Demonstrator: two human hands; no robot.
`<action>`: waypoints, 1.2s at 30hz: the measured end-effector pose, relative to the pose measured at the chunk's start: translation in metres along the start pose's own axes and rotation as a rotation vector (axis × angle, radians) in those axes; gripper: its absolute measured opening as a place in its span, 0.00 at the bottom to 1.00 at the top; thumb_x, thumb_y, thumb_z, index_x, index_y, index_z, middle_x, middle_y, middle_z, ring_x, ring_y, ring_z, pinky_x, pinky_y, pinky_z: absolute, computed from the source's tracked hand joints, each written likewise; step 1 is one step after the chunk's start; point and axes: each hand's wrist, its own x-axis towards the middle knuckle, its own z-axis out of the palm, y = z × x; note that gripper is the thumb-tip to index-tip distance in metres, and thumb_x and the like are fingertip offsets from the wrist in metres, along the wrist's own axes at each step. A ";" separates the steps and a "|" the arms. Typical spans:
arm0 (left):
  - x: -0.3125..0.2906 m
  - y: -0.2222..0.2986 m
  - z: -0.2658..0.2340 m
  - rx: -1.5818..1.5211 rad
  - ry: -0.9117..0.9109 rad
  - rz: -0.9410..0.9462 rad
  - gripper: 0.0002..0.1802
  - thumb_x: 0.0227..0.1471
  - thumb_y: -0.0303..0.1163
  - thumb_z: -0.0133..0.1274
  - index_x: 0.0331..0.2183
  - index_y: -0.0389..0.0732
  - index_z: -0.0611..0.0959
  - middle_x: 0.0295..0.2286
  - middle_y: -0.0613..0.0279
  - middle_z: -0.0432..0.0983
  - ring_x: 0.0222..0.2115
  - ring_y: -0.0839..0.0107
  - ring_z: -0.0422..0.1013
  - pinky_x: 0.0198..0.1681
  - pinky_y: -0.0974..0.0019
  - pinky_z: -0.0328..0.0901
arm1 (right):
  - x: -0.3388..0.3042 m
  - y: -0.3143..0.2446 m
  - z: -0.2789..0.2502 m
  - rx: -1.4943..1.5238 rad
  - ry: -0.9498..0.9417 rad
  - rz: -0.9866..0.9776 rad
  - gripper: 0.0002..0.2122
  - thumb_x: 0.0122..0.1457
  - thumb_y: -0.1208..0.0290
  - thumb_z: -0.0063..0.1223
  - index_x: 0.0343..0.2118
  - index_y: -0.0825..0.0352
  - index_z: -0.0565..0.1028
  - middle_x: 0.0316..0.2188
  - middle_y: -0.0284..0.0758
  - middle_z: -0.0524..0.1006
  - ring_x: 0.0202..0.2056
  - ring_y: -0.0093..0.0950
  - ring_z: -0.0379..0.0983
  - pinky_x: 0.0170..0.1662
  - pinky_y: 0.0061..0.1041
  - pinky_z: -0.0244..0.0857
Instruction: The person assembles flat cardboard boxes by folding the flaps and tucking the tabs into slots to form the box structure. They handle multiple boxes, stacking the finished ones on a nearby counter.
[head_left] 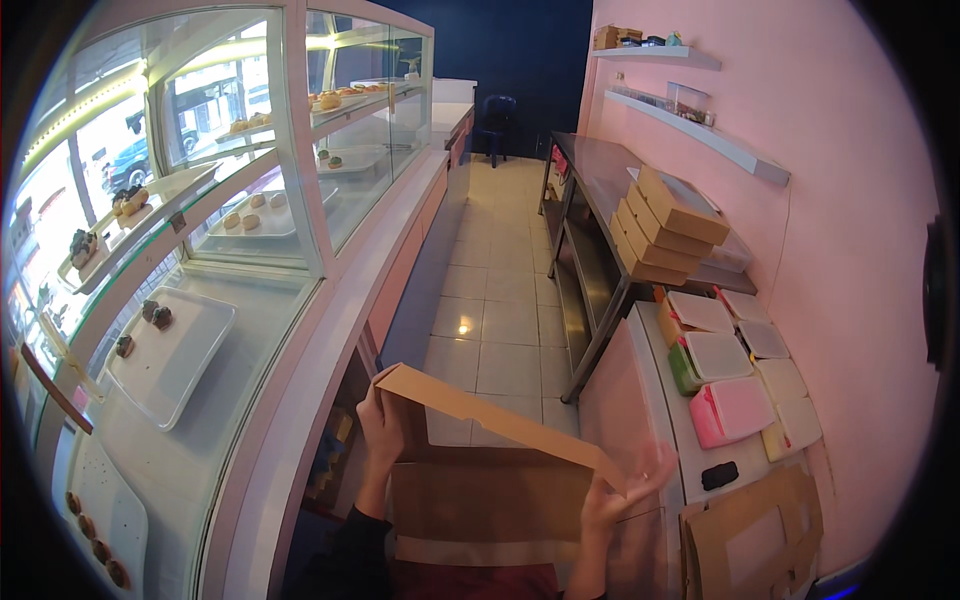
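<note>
I hold a brown cardboard box [490,480] up in front of me, low in the middle of the view, with its lid flap raised. My left hand [378,425] grips the left corner of the flap. My right hand [625,490] presses against the right end of the flap, fingers spread around its edge. Both forearms come up from the lower edge, in dark sleeves.
A glass display case [250,200] with pastries on white trays runs along my left. On my right are a white counter [665,400] with coloured lidded tubs [730,410], flat cardboard pieces [750,530], and a steel table [600,180] bearing stacked brown boxes [665,225]. A tiled aisle [500,290] leads away.
</note>
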 end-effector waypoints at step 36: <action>-0.111 0.059 0.042 -0.142 -0.348 0.127 0.16 0.43 0.16 0.56 0.39 0.32 0.82 0.38 0.46 0.76 0.41 0.51 0.74 0.43 0.57 0.69 | -0.020 -0.076 0.023 0.334 -0.509 0.313 0.12 0.47 0.83 0.64 0.33 0.68 0.72 0.28 0.36 0.79 0.29 0.23 0.78 0.34 0.20 0.71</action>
